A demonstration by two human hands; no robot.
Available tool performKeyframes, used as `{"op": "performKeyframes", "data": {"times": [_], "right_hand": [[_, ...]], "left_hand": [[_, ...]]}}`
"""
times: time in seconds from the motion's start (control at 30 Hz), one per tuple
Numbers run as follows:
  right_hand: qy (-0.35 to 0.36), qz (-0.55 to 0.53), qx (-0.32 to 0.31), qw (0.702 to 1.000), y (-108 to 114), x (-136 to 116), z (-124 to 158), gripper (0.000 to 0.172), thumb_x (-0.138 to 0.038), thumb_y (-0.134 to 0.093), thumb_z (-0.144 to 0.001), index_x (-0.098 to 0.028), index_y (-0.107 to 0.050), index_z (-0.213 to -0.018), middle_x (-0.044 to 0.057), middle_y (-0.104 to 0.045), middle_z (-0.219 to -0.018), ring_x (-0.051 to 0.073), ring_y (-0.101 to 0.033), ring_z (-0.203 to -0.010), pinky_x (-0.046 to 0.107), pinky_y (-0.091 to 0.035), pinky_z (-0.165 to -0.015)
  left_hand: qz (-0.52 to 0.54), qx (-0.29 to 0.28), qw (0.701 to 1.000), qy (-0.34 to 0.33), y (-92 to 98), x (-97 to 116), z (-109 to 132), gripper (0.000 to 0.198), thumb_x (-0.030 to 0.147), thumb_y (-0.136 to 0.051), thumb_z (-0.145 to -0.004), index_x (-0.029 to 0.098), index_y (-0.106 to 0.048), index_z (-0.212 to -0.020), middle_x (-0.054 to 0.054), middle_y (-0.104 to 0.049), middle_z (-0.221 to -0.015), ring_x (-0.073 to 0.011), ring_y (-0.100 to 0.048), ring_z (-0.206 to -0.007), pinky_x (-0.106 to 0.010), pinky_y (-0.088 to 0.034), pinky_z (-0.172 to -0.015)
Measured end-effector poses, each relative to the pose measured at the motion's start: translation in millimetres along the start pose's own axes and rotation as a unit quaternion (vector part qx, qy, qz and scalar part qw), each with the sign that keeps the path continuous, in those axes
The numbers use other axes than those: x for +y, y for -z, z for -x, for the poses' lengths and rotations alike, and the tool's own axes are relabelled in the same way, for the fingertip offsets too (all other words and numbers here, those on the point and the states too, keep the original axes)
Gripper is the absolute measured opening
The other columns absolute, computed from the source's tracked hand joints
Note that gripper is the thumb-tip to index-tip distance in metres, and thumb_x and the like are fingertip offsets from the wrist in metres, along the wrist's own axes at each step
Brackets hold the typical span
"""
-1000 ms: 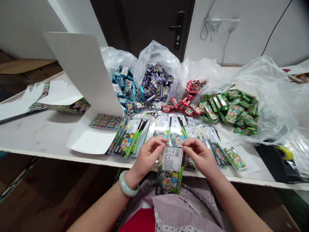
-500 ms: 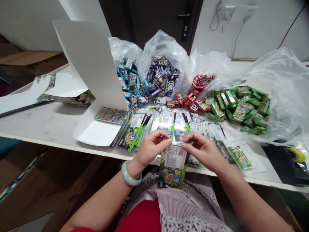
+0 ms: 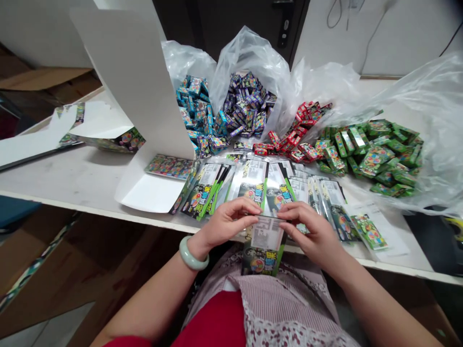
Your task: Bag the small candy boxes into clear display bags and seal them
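Pinching a packet (image 3: 263, 236), left hand (image 3: 226, 226) and right hand (image 3: 311, 231) overhang more packets (image 3: 202, 195)
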State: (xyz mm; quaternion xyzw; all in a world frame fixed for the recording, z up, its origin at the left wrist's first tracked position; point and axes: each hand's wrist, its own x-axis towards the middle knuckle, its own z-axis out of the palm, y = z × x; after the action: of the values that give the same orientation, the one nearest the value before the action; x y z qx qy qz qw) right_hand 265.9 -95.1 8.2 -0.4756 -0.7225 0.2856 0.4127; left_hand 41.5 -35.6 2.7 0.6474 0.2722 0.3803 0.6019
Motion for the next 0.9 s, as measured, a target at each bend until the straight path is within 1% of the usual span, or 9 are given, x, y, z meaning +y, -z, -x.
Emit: {"op": "performKeyframes", "data": {"times": [0.13,0.23,0.47,0.63,0.73,0.77,0.83,0.87,0.9], "right_hand": [[0.005,-0.011,0.074,0.997,-14,1,8,0.012,-0.017,-0.058,-0.090,-0.026,-0.063,-0.097,0.005,-0.064,-0.096,0.021,-0.062,-0.096,0.039,-0.052,-0.082],[0.002,-0.020,0.104,0.994,-18,0,11,0.015,-0.017,-0.059,-0.089,-0.026,-0.063,-0.099,0.005,-0.065,-0.099,0.021,-0.063,-0.095,0.037,-0.052,-0.079],[0.009,-0.036,0.110,0.993,-18,0,12,0.013,-0.015,-0.055,-0.091,-0.026,-0.059,-0.097,0.006,-0.061,-0.100,0.020,-0.061,-0.097,0.040,-0.052,-0.085],[0.000,-0.056,0.115,0.992,-17,-11,5,0.010,-0.019,-0.054,-0.091,-0.025,-0.060,-0.097,0.006,-0.063,-0.098,0.020,-0.060,-0.102,0.040,-0.052,-0.089],[-0.047,-0.118,0.070,0.989,7,2,4,0.027,-0.025,-0.060,-0.088,-0.027,-0.058,-0.115,0.006,-0.065,-0.111,0.018,-0.062,-0.103,0.034,-0.056,-0.081],[-0.085,-0.110,0.081,0.987,22,12,8,0.035,-0.027,-0.062,-0.086,-0.028,-0.056,-0.120,0.005,-0.065,-0.115,0.018,-0.063,-0.102,0.031,-0.057,-0.078],[-0.185,-0.024,0.159,0.969,60,36,23,0.037,-0.027,-0.062,-0.086,-0.027,-0.057,-0.122,0.004,-0.066,-0.114,0.016,-0.065,-0.098,0.029,-0.056,-0.077],[-0.256,0.078,0.215,0.939,82,51,33,0.026,-0.026,-0.059,-0.087,-0.026,-0.062,-0.113,0.003,-0.068,-0.107,0.015,-0.065,-0.093,0.029,-0.055,-0.079],[-0.293,0.124,0.248,0.915,103,66,44,0.020,-0.024,-0.057,-0.088,-0.022,-0.065,-0.106,0.005,-0.068,-0.106,0.017,-0.065,-0.092,0.031,-0.053,-0.082]], "left_hand": [[-0.018,0.035,0.999,-0.037,-6.8,-10,6,0.005,0.022,-0.066,-0.086,0.018,-0.064,-0.088,-0.006,-0.065,-0.092,-0.0179,-0.063,-0.092,-0.034,-0.051,-0.084],[-0.037,0.028,0.998,-0.053,-8.0,-10,8,0.004,0.019,-0.064,-0.088,0.019,-0.064,-0.092,-0.007,-0.065,-0.096,-0.0183,-0.062,-0.095,-0.033,-0.051,-0.084],[-0.085,-0.004,0.996,-0.032,-4.8,2,4,0.012,0.019,-0.060,-0.090,0.022,-0.064,-0.101,-0.006,-0.064,-0.099,-0.0181,-0.061,-0.096,-0.029,-0.051,-0.081],[-0.129,0.013,0.991,-0.043,-3.9,2,-3,0.007,0.023,-0.063,-0.088,0.026,-0.067,-0.093,-0.002,-0.067,-0.094,-0.0185,-0.061,-0.092,-0.028,-0.052,-0.080],[-0.164,0.070,0.984,-0.007,-1.4,-6,-8,0.004,0.029,-0.063,-0.087,0.030,-0.067,-0.086,0.005,-0.067,-0.093,-0.0192,-0.059,-0.092,-0.030,-0.052,-0.080],[-0.171,0.089,0.981,0.013,-0.9,-9,-10,0.006,0.030,-0.062,-0.088,0.032,-0.067,-0.085,0.007,-0.066,-0.094,-0.0198,-0.058,-0.094,-0.033,-0.051,-0.083],[-0.177,0.110,0.977,0.052,-0.9,-12,-12,0.010,0.030,-0.059,-0.089,0.034,-0.066,-0.083,0.012,-0.065,-0.097,-0.0216,-0.056,-0.097,-0.039,-0.048,-0.088],[-0.177,0.113,0.976,0.062,-1.4,-12,-12,0.012,0.030,-0.058,-0.090,0.035,-0.066,-0.082,0.013,-0.065,-0.097,-0.0226,-0.056,-0.097,-0.042,-0.047,-0.090],[-0.177,0.112,0.976,0.067,-2.3,-12,-13,0.013,0.031,-0.058,-0.089,0.036,-0.066,-0.080,0.015,-0.065,-0.096,-0.0237,-0.056,-0.097,-0.045,-0.046,-0.091]]}}
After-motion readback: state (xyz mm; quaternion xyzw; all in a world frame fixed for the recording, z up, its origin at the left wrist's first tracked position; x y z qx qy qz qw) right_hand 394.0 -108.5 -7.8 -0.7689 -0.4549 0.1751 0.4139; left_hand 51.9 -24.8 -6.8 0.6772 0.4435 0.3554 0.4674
